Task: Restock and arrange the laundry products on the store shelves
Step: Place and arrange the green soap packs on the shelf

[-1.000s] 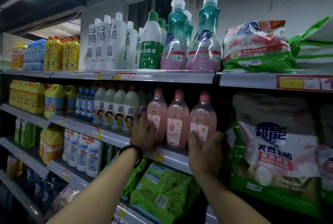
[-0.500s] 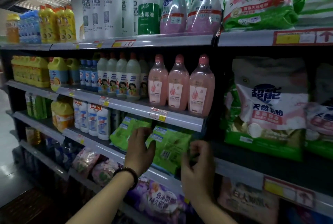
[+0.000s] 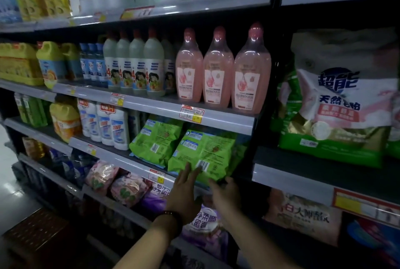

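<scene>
Two green bags lie on the third shelf from the top, at its right end, both with the barcode side out. The right bag overhangs the front edge of the shelf. The left bag sits just beside it, and the two touch.

The left hand is spread open with straight fingers. Its fingertips touch the right bag's lower edge beside the barcode. The forearm reaches up from the bottom of the view, with a dark wristband on the wrist.

The right hand is at the bag's lower right corner. One finger lies against the bottom edge and the others are in shadow, so I cannot tell whether it grips the bag. Its forearm comes up from the lower right.

A price tag sits on the shelf edge just left of the left hand. Three white bottles stand left of the bags along the same edge.

One shelf up, three pink bottles stand upright in a row at the right end. Four cartoon-label bottles stand in the front row beside them.

Below the hands lies a purple bag. In the next bay to the right, a big bag stands upright.
</scene>
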`<state>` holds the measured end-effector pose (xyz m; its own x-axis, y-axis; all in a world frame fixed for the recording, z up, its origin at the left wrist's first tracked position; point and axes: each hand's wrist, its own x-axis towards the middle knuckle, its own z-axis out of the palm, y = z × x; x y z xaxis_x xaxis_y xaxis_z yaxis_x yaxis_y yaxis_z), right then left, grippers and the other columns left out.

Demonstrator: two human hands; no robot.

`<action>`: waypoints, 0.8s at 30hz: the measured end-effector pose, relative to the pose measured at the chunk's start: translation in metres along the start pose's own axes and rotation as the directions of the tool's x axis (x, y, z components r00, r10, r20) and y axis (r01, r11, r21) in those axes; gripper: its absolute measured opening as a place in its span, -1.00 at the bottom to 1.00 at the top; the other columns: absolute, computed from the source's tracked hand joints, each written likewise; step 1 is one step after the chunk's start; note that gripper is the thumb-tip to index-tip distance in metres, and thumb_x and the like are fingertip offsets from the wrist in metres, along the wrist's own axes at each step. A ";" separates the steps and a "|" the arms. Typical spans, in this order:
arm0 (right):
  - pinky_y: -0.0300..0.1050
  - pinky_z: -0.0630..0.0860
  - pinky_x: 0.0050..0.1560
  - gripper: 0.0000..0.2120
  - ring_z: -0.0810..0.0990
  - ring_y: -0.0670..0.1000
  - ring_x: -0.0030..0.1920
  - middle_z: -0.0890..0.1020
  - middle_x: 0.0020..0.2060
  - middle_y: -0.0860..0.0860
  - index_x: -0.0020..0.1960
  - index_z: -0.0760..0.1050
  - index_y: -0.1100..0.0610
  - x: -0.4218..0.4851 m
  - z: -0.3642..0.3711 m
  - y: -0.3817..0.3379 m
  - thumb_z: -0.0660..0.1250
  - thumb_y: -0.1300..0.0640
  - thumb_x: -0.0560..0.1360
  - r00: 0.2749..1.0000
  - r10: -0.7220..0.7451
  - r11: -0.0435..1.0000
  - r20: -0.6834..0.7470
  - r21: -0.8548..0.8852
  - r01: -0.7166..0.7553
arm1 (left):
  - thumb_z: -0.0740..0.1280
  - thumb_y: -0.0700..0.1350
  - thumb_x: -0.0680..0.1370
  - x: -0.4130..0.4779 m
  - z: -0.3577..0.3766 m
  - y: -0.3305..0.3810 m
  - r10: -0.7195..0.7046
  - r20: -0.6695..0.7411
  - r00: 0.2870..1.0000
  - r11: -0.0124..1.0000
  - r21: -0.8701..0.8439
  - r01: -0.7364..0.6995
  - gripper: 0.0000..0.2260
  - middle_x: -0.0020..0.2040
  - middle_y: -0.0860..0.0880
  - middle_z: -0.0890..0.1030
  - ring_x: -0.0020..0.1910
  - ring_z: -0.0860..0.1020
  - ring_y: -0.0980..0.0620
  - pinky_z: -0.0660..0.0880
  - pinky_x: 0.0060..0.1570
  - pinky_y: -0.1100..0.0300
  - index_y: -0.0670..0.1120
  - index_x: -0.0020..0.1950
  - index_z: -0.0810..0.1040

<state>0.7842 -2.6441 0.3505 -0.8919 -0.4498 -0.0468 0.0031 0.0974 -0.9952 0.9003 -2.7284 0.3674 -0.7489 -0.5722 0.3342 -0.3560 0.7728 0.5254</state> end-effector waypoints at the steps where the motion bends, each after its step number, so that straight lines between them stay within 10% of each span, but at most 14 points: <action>1: 0.25 0.72 -0.03 -0.47 0.78 0.15 -0.10 0.78 -0.06 -0.02 0.07 0.60 -0.03 -0.010 0.000 -0.018 0.50 -0.31 0.23 1.000 0.018 0.999 0.007 0.037 -0.018 | 0.40 -0.17 0.52 0.000 0.004 -0.001 0.003 -0.018 1.000 1.000 -0.028 -0.003 -0.19 0.72 0.08 -0.10 0.68 0.08 -0.09 0.39 0.46 0.02 0.24 0.66 0.12; 5: 0.03 0.69 -0.34 -0.70 0.76 0.13 -0.33 0.77 -0.17 0.13 0.01 0.67 0.16 -0.017 0.003 -0.043 0.58 -0.05 0.46 0.993 0.120 0.991 -0.020 0.068 -0.118 | 0.41 -0.20 0.50 -0.001 0.015 -0.010 0.037 -0.064 0.997 0.996 -0.083 -0.042 -0.18 0.72 0.10 -0.11 0.68 0.11 -0.07 0.37 0.47 0.06 0.23 0.65 0.14; 8: 0.19 0.74 -0.16 -0.42 0.78 0.19 -0.18 0.77 -0.22 0.10 -0.07 0.73 0.16 0.005 0.007 -0.029 0.55 -0.30 0.16 0.987 0.135 0.988 -0.091 -0.060 -0.141 | 0.40 -0.18 0.50 0.000 0.017 -0.013 0.031 -0.062 0.998 0.994 -0.105 -0.037 -0.18 0.73 0.09 -0.10 0.70 0.05 -0.10 0.32 0.54 -0.05 0.25 0.65 0.12; 14: 0.06 0.69 -0.21 -0.67 0.71 0.14 -0.31 0.73 -0.36 0.04 -0.21 0.72 0.16 -0.013 0.005 -0.058 0.62 -0.03 0.15 0.990 0.121 0.990 -0.075 0.087 -0.115 | 0.48 -0.11 0.47 -0.002 0.007 -0.013 0.015 -0.139 0.990 1.000 -0.014 -0.017 -0.09 0.72 0.11 0.00 0.70 -0.08 -0.15 0.22 0.58 -0.15 0.28 0.66 0.05; 24: -0.36 0.25 -0.65 -0.90 0.37 -0.17 -0.71 0.52 -0.48 0.06 -0.10 0.68 0.28 -0.070 -0.008 -0.104 0.56 0.36 0.41 0.987 0.119 0.924 0.109 0.353 -0.150 | 0.48 -0.35 0.25 -0.003 -0.013 0.001 0.039 -0.432 0.901 0.994 0.105 0.007 -0.07 0.53 0.02 0.46 0.57 0.32 -0.24 0.31 0.45 -0.31 0.14 0.57 0.34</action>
<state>0.8433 -2.6157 0.4579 -0.8307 -0.5288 -0.1739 0.2963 -0.1556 -0.9423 0.9097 -2.7301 0.3772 -0.4476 -0.6040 0.6594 -0.4179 0.7932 0.4429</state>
